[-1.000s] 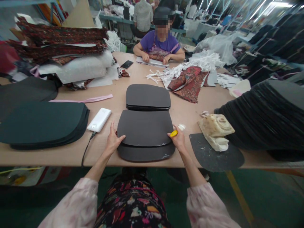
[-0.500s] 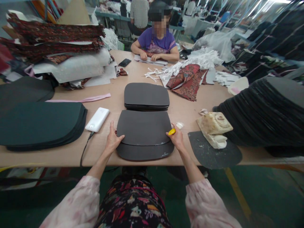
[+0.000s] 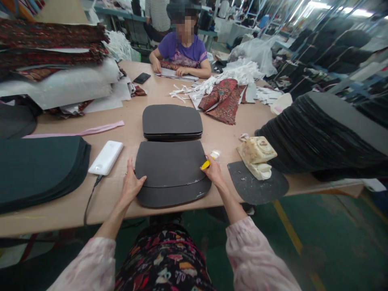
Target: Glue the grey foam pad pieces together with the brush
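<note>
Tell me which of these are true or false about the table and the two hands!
1. The left hand rests on the left edge of the dark pad. True.
2. The right hand holds something yellow. True.
3. The white power bank lies right of the dark pad. False: it lies to the left.
4. The phone sits under the left hand. False: it lies far across the table.
5. Another stack of pads lies just behind the dark pad. True.
</note>
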